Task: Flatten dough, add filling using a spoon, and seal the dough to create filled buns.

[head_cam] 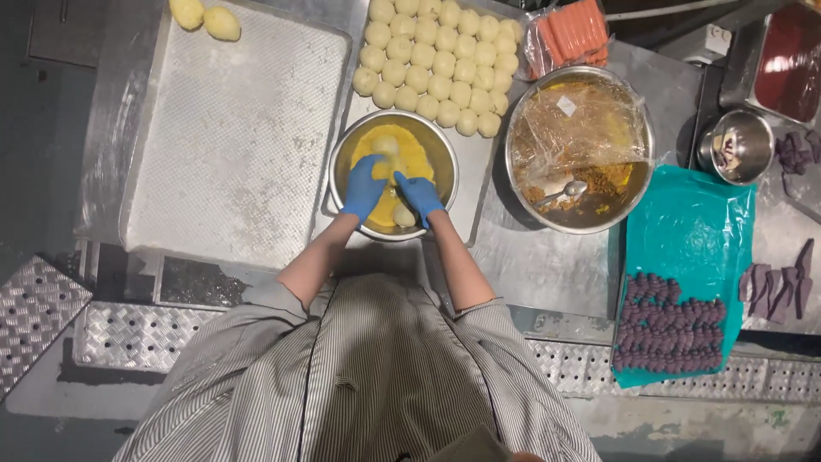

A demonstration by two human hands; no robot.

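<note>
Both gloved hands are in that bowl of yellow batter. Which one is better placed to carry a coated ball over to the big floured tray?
Probably the left hand. It sits on the side of the bowl nearest the floured tray, where two coated balls already lie. The right hand would have to cross over it.

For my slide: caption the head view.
Gloved left hand and right hand coat dough balls in a steel bowl.

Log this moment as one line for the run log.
left hand: in steel bowl of yellow batter | right hand: in bowl, by dough ball | dough balls: behind
</note>
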